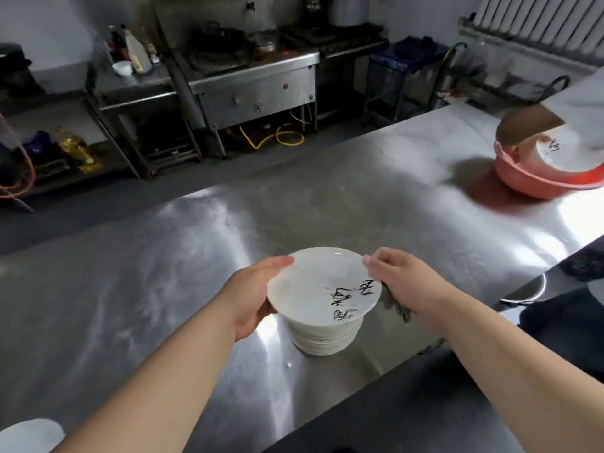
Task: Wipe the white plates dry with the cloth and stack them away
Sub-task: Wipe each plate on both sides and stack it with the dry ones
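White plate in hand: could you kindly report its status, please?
Left hand, right hand grip round white lettered plate. Grey cloth under right hand. Plate over white plate stack; path clear.

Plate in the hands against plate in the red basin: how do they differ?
The held plate is gripped at its rim by the left hand and right hand, over the stack; the basin plate lies in the red basin, far right. The held plate shows nearly whole; the basin plate is partly hidden by a blurred white shape. Both are white with black brush writing.
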